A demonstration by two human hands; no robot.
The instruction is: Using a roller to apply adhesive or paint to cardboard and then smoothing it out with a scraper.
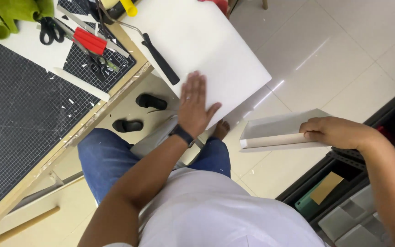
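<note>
Left hand lies flat, fingers spread, pressed on the near edge of a white board. Right hand is closed around a folded white sheet, gripping its far end. Beyond the left fingertips, a black-handled tool rests on the board. Farther left of that hand: a cutting mat, scissors, a red-handled tool.

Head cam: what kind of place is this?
Likely a craft or hobby workroom: a gridded cutting mat strewn with paper scraps, scissors and a red-handled tool on the workbench, plastic storage drawers alongside.
</note>
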